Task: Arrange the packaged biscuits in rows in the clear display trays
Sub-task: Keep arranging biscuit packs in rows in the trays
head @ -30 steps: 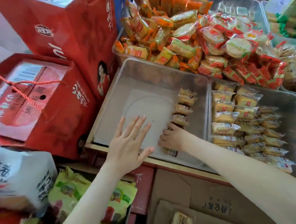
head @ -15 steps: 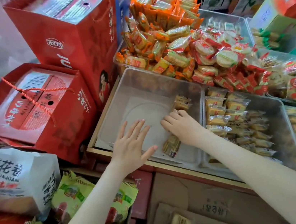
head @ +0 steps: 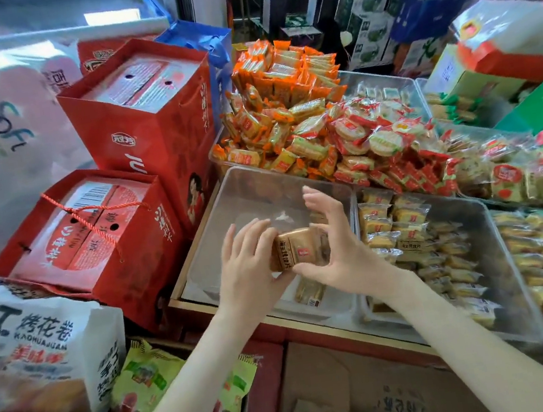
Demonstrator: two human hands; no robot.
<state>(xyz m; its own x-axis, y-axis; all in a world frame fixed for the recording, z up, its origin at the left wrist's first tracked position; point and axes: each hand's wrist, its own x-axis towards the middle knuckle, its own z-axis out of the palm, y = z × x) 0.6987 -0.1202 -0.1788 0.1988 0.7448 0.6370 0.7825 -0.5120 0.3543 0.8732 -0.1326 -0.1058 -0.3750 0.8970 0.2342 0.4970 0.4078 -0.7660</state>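
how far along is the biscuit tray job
Done: the right tray holds neat rows of packs. In hand: left hand and right hand grip a bundle of biscuit packs above the left tray. Left: that tray is mostly bare, one loose pack near its front.

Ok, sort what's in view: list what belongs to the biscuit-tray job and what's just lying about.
Job: left hand, right hand, biscuit packs held between them, near-empty tray, loose pack in it, filled tray.
Lying about: red gift bags, white bag, green packets, orange snack pile, cardboard.
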